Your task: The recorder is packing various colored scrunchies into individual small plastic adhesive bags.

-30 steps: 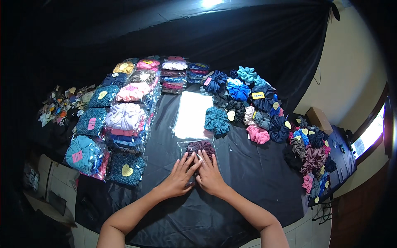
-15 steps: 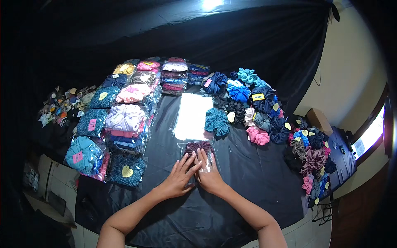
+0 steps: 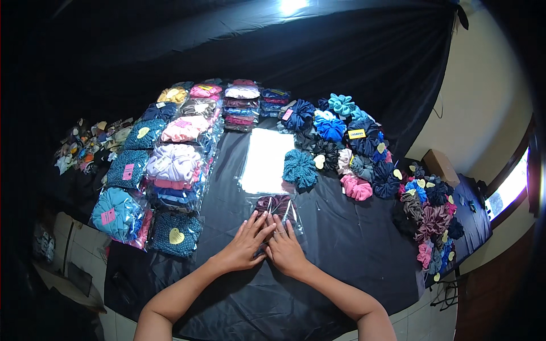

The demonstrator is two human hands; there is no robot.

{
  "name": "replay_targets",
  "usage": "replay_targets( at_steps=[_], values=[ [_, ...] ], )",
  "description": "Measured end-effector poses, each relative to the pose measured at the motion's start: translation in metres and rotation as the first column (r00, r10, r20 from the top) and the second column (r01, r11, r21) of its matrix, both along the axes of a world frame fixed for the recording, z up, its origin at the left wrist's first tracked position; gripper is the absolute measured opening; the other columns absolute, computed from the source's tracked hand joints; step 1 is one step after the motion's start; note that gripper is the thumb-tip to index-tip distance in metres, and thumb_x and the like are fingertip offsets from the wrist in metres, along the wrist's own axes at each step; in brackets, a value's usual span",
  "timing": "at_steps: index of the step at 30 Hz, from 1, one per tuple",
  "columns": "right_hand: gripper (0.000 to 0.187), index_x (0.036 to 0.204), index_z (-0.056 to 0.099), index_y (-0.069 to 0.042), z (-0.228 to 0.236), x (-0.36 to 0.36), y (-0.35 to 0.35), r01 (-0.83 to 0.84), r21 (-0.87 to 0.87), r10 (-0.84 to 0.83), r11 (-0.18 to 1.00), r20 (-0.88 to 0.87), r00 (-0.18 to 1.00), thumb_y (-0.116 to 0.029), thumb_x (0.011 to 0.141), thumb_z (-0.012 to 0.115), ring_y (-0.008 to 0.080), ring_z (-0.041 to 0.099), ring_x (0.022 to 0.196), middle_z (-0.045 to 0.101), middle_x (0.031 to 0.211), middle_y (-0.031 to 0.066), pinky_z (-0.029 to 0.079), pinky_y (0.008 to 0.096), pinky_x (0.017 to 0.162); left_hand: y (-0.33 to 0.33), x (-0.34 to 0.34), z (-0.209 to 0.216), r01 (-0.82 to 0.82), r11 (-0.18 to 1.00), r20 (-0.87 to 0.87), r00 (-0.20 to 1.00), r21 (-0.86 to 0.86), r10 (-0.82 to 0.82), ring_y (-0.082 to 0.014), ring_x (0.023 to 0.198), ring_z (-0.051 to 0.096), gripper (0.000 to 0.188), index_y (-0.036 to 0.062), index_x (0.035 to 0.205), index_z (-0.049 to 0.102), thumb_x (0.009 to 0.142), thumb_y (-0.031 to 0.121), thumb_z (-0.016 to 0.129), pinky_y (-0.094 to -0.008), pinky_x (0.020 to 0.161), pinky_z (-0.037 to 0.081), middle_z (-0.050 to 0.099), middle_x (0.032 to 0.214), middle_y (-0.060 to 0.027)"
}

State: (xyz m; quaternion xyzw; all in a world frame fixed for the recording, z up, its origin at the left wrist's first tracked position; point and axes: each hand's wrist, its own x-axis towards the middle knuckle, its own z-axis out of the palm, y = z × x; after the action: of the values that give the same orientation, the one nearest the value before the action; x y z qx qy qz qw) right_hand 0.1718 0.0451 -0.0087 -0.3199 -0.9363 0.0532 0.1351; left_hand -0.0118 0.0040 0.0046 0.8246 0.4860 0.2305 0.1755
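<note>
A dark maroon scrunchie (image 3: 275, 203) lies inside a clear plastic bag (image 3: 300, 226) on the black cloth in front of me. My left hand (image 3: 245, 244) rests flat on the bag's left side, its fingers stretched out over the scrunchie's near edge. Beside it, my right hand (image 3: 286, 249) presses on the bag with fingers spread, its fingertips on the near part of the scrunchie. The two hands almost touch. Beneath them, the near end of the bag is mostly hidden. Just beyond sits a stack of shiny clear bags (image 3: 266, 161).
Bagged scrunchies (image 3: 172, 162) stand in stacked rows to the left and at the back. On the right are loose scrunchies (image 3: 330, 129), some with tags, and another pile (image 3: 432, 219) farther right. A heap of mixed small items (image 3: 94, 145) lies far left. Black cloth (image 3: 352, 244) covers the table.
My right hand has slid slightly toward me over the bag, its fingers spreading, and more of the maroon scrunchie shows. My left hand has barely moved.
</note>
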Motion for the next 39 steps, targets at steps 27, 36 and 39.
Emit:
replay_targets(
  at_steps=[27,36,39],
  values=[
    [0.047,0.136,0.046,0.002,0.003,0.017,-0.023,-0.093,-0.055,0.09,0.994,-0.043,0.995,-0.025,0.097,0.051,0.036,0.033,0.138,0.04,0.144,0.0206,0.025,0.0507,0.114,0.063,0.025,-0.012,0.006,0.961,-0.344,0.934,0.278,0.093,-0.0271,0.147,0.018,0.052,0.0267,0.152,0.029,0.102,0.04,0.038,-0.0595,0.115,0.004,0.022,0.159,-0.0046],
    [0.021,0.111,0.058,-0.003,0.036,0.054,0.029,0.195,-0.231,-0.281,0.953,-0.439,0.853,-0.006,0.091,0.06,0.0306,0.066,0.083,0.065,0.092,0.0176,0.051,0.0381,0.071,0.059,0.023,-0.01,0.017,0.946,-0.331,0.939,0.323,0.096,-0.0262,0.147,0.018,0.057,0.032,0.152,0.028,0.098,0.043,0.045,-0.0582,0.116,0.004,0.022,0.159,-0.0038],
    [0.029,0.117,0.051,-0.006,0.022,0.061,0.046,0.269,-0.405,-0.425,0.874,-0.365,0.828,-0.011,0.09,0.061,0.0409,0.064,0.083,0.065,0.093,0.021,0.049,0.0467,0.073,0.061,0.025,-0.014,0.019,0.947,-0.33,0.939,0.322,0.094,-0.026,0.147,0.018,0.057,0.0329,0.151,0.028,0.098,0.042,0.046,-0.058,0.116,0.003,0.023,0.159,-0.0033]
  ],
)
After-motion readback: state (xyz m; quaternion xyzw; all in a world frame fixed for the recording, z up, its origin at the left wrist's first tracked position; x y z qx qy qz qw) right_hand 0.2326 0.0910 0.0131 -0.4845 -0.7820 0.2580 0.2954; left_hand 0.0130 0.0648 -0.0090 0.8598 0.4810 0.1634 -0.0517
